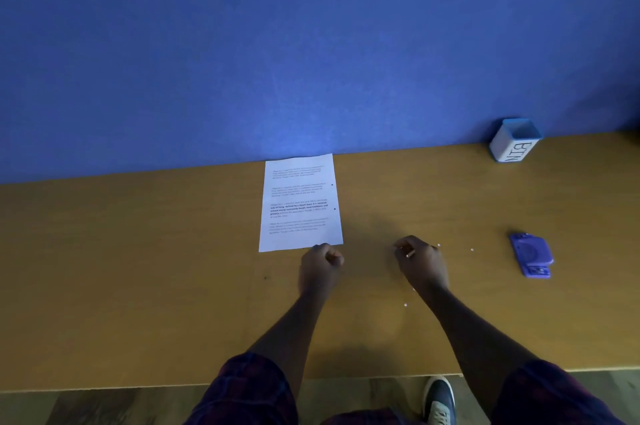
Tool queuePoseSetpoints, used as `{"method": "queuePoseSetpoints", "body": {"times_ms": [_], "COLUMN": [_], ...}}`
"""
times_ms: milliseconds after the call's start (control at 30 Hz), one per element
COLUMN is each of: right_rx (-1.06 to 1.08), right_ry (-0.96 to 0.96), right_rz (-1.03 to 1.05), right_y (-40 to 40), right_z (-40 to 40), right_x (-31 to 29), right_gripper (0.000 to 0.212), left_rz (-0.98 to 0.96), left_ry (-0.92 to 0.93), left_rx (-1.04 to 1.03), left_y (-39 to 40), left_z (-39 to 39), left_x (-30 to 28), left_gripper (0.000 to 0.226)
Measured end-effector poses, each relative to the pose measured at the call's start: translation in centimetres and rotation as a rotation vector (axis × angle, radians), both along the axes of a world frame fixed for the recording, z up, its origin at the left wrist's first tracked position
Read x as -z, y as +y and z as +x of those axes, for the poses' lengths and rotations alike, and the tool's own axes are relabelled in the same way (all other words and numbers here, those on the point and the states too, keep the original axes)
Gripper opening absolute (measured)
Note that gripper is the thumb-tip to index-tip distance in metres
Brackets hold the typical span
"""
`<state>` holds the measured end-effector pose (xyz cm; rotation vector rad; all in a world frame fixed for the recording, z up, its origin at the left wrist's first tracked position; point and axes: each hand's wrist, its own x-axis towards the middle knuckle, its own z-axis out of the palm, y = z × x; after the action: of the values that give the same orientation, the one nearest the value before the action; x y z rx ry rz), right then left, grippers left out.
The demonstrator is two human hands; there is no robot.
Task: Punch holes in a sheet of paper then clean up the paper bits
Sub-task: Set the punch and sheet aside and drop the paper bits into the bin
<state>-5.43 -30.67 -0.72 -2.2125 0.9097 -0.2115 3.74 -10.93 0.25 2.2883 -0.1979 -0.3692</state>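
A printed white sheet of paper lies flat on the wooden desk, with two punched holes along its right edge. My left hand is curled into a fist at the sheet's lower right corner, its knuckles touching the paper's edge. My right hand hovers low over the desk to the right, fingers bunched downward; anything between them is hidden. Tiny white paper bits are scattered around it, one further right and one nearer me. A purple hole punch lies flat at the right.
A white cup with a blue rim, labelled BIN, stands at the back right against the blue partition wall. The desk's front edge runs just below my forearms, with floor and a shoe beyond it.
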Motion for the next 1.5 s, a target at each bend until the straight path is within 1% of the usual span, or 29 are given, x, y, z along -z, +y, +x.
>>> {"method": "queuePoseSetpoints", "body": {"times_ms": [67,200,400,500,600,733,800,933,1067,1233,1367,1500], "right_rx": [0.024,0.050,-0.062,-0.109,-0.191,-0.287,-0.311,-0.329,-0.293,-0.271,-0.358,-0.463], "right_ry": [-0.018,-0.009,0.119,0.148,0.169,0.204,0.228,0.253,0.257,0.253,0.271,0.274], "right_rz": [-0.008,-0.015,-0.041,-0.056,-0.133,-0.244,-0.297,-0.336,-0.331,-0.350,-0.440,-0.505], "right_y": [-1.1,-2.4,-2.4,-2.1,-1.7,-1.3,-1.1,-0.6,-0.4,0.2,0.4,0.4], "right_z": [-1.7,-4.7,-8.2,-8.8,-8.8,-8.5,-8.3,-7.8,-7.5,-7.6,-7.9,-7.8], "right_x": [0.0,0.2,1.3,1.7,1.7,1.5,1.5,1.6,1.8,1.9,1.9,1.8], "right_gripper": [0.004,0.001,0.011,0.014,0.017,0.021,0.022,0.021,0.022,0.023,0.018,0.021], "left_rz": [0.008,0.026,0.084,0.111,0.133,0.135,0.149,0.226,0.302,0.346,0.367,0.408], "left_ry": [0.029,0.067,0.078,0.078,0.095,0.085,0.070,0.021,-0.029,-0.082,-0.171,-0.269], "left_rx": [0.073,0.223,0.353,0.404,0.407,0.346,0.321,0.320,0.404,0.457,0.522,0.565], "left_y": [-1.1,-3.3,-5.9,-6.5,-6.7,-7.0,-7.3,-7.8,-8.1,-8.3,-8.3,-8.0], "left_z": [-1.4,-4.0,-7.3,-8.4,-9.1,-9.5,-9.6,-9.9,-9.7,-9.1,-9.2,-9.6], "left_x": [0.3,0.8,1.2,1.6,2.1,2.6,2.6,2.6,2.5,2.8,3.1,3.6], "left_gripper": [0.002,0.011,0.015,0.017,0.020,0.023,0.023,0.018,0.019,0.018,0.019,0.018]}}
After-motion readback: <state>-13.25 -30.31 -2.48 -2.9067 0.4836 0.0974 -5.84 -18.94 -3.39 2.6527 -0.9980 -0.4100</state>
